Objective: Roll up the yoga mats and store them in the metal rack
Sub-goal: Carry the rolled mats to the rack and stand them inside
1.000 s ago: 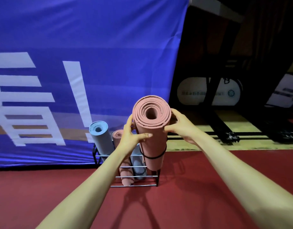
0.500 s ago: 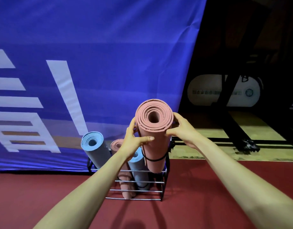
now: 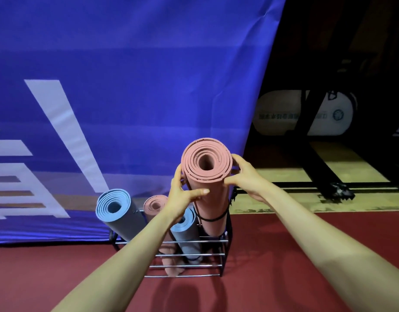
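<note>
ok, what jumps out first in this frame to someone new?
The pink rolled mat stands upright at centre, gripped near its top by the left hand and right hand, with its lower end down in the metal rack. A huge blue banner fills the background, and a blue mat leans out of the rack's left side.

The metal rack stood low in the centre of the frame, before the banner that filled the upper left. In its right end stood the tallest mat, gripped by the left hand on its left side and the right hand on its right (both near the top). Left of it stood the middle mat, behind that the rear mat, and the leftmost mat leaned to the left.
</note>
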`<state>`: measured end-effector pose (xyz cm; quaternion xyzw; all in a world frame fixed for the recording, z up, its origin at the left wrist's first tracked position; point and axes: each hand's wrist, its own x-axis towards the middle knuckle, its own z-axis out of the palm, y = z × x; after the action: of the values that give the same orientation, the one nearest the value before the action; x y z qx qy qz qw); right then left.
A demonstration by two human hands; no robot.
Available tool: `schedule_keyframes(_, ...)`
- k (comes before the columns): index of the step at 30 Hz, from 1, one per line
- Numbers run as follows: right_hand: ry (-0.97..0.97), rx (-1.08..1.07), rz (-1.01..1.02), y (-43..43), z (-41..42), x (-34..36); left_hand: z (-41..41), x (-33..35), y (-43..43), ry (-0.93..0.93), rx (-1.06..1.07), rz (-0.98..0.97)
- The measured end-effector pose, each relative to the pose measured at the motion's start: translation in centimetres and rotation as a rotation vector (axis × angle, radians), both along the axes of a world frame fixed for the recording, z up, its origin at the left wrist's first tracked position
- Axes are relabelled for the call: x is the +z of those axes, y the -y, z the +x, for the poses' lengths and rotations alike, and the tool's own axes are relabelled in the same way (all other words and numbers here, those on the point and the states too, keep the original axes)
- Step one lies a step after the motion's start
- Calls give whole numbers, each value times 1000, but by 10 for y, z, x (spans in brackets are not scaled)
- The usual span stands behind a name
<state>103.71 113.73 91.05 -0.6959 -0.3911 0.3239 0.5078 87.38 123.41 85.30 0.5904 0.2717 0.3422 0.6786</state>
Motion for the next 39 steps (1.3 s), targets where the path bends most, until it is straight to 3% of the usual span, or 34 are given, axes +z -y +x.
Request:
schedule_keyframes(15, -31, -19, 14, -68, 34, 0, 32, -16, -84, -121, 25, 96)
schedule_keyframes(26, -146, -30, -190, -74, 58, -98, 53, -89, -83, -151, -122, -98)
schedule_keyframes(30, -228, -15, -75, -92, 62, -125, 58, -108, -96, -188, -25, -162)
schedule_keyframes(39, -104, 83, -67, -122, 92, -121, 65, -113, -117, -246, 127, -120)
